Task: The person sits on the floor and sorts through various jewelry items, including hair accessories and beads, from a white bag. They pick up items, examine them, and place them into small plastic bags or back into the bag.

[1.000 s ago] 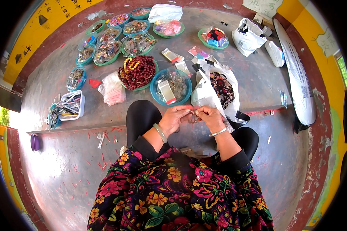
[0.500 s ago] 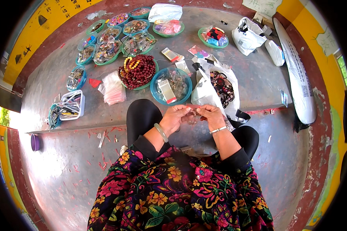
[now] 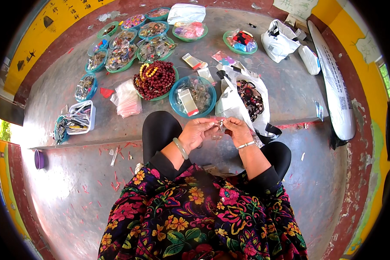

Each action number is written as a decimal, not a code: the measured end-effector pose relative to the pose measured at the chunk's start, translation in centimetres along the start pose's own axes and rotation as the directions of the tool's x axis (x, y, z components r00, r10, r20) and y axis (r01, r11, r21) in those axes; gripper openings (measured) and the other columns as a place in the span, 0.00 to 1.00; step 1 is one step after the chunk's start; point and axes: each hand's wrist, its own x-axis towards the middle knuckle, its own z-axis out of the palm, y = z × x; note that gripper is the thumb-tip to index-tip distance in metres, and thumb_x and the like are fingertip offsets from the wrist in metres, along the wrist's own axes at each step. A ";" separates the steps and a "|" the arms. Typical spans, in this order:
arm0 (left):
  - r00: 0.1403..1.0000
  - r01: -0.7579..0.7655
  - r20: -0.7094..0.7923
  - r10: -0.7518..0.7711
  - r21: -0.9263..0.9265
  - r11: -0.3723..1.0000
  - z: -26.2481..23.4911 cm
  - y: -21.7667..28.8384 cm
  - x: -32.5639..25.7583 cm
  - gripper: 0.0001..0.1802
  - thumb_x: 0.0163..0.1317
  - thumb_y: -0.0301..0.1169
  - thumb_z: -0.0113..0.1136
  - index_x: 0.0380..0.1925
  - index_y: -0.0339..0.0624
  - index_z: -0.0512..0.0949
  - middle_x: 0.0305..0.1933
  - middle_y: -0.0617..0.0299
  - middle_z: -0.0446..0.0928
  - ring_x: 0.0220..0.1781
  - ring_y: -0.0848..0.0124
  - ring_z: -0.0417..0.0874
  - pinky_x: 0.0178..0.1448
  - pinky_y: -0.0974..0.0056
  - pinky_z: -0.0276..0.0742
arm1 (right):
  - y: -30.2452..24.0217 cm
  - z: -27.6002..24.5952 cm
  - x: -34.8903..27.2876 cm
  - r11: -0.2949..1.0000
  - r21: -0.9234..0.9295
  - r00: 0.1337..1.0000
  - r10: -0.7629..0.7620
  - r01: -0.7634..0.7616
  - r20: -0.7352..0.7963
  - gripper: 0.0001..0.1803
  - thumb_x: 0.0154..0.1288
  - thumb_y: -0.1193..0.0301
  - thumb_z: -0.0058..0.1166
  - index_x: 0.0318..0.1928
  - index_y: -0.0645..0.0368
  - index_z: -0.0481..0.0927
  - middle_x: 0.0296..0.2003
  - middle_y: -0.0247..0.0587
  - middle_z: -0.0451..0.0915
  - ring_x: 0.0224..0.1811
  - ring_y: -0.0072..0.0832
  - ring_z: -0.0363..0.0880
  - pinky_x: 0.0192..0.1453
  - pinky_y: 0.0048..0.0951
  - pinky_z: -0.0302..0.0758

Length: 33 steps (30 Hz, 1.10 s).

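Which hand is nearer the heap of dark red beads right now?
Left. The left hand is below and slightly right of the bowl of dark red beads, apart from it. The right hand sits farther right, by the white bag.

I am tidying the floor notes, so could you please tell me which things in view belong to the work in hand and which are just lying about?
In hand:
left hand
right hand
small clear packet pinched between them

Lying about:
bowl of dark red beads
blue bowl of packets
open white bag
white tray
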 end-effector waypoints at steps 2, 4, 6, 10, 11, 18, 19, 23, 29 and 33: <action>1.000 -0.003 0.006 0.003 0.005 1.000 -0.5 -0.2 0.2 0.09 0.60 0.20 0.51 0.38 0.26 0.75 0.41 0.48 0.77 0.43 0.64 0.80 0.50 0.67 0.79 | -0.1 0.1 0.0 0.999 0.032 0.999 0.043 -0.042 -0.016 0.04 0.58 0.73 0.56 0.34 0.59 0.80 0.26 0.28 0.78 0.25 0.16 0.72 0.31 0.18 0.68; 1.000 -0.009 0.010 0.009 0.018 1.000 -1.0 -0.5 0.4 0.09 0.60 0.20 0.50 0.39 0.25 0.74 0.42 0.47 0.76 0.44 0.63 0.80 0.51 0.67 0.78 | -0.1 0.2 0.0 0.998 0.029 0.998 0.053 -0.052 -0.045 0.04 0.59 0.73 0.55 0.33 0.60 0.80 0.27 0.28 0.78 0.26 0.17 0.73 0.31 0.19 0.69; 1.000 -0.019 0.011 0.018 0.039 0.999 -1.3 -0.8 0.7 0.09 0.60 0.20 0.50 0.39 0.25 0.74 0.42 0.47 0.76 0.44 0.64 0.80 0.51 0.67 0.78 | 0.2 -0.1 0.2 0.995 -0.095 0.995 0.003 -0.012 -0.097 0.04 0.58 0.73 0.56 0.31 0.60 0.80 0.27 0.29 0.78 0.26 0.19 0.74 0.31 0.20 0.69; 0.996 -0.077 -0.026 0.081 0.121 0.990 -1.4 -1.1 0.9 0.09 0.61 0.20 0.49 0.40 0.26 0.75 0.41 0.50 0.77 0.42 0.67 0.80 0.50 0.69 0.77 | 0.0 0.1 0.3 0.664 -0.675 0.847 -0.520 0.321 -0.109 0.03 0.54 0.74 0.57 0.29 0.60 0.80 0.26 0.35 0.78 0.27 0.27 0.76 0.30 0.24 0.70; 0.995 -0.088 -0.037 0.094 0.151 0.985 -0.9 -0.9 0.8 0.09 0.61 0.20 0.49 0.39 0.27 0.75 0.41 0.51 0.77 0.41 0.69 0.80 0.48 0.71 0.77 | -0.6 0.7 -0.1 0.452 -0.801 0.729 -0.684 0.392 -0.029 0.03 0.53 0.74 0.57 0.29 0.59 0.80 0.25 0.36 0.77 0.27 0.29 0.77 0.30 0.25 0.70; 0.992 -0.051 -0.087 0.090 0.376 0.925 -0.6 -1.7 0.9 0.11 0.63 0.23 0.47 0.43 0.30 0.75 0.40 0.57 0.78 0.41 0.72 0.80 0.47 0.71 0.76 | -0.5 2.7 -1.5 0.133 -0.825 0.592 -0.759 0.549 0.272 0.04 0.47 0.75 0.59 0.27 0.57 0.81 0.25 0.37 0.77 0.27 0.36 0.75 0.30 0.32 0.72; 0.993 -0.056 -0.071 0.089 0.378 0.924 -0.5 -1.8 0.9 0.12 0.63 0.23 0.47 0.43 0.30 0.75 0.40 0.57 0.78 0.41 0.73 0.80 0.46 0.72 0.76 | -0.3 2.6 -1.3 0.107 -0.827 0.590 -0.750 0.553 0.298 0.04 0.47 0.75 0.59 0.27 0.56 0.81 0.25 0.36 0.77 0.27 0.36 0.75 0.31 0.32 0.71; 0.997 -0.060 -0.012 0.072 0.431 0.900 -0.8 -2.2 1.1 0.12 0.63 0.23 0.48 0.43 0.30 0.75 0.39 0.60 0.78 0.39 0.75 0.79 0.44 0.72 0.75 | -0.3 2.7 -1.4 -0.010 -0.843 0.569 -0.734 0.537 0.371 0.03 0.46 0.74 0.57 0.25 0.55 0.81 0.24 0.35 0.75 0.28 0.36 0.74 0.33 0.36 0.69; 0.993 -0.108 0.031 0.117 0.660 0.744 -2.2 -3.2 1.6 0.12 0.62 0.23 0.49 0.42 0.29 0.76 0.36 0.61 0.78 0.36 0.77 0.77 0.41 0.72 0.74 | -0.3 2.8 -1.7 -0.178 -0.846 0.564 -0.674 0.503 0.477 0.04 0.49 0.72 0.54 0.21 0.56 0.78 0.22 0.34 0.73 0.28 0.36 0.73 0.32 0.37 0.67; 0.989 -0.134 0.069 0.131 0.791 0.597 -2.5 -3.3 1.6 0.11 0.60 0.24 0.51 0.40 0.30 0.77 0.31 0.65 0.77 0.31 0.79 0.74 0.36 0.73 0.71 | 0.0 2.5 -1.7 -0.340 -0.821 0.563 -0.603 0.459 0.565 0.07 0.49 0.71 0.53 0.18 0.56 0.75 0.22 0.34 0.71 0.29 0.34 0.72 0.33 0.36 0.67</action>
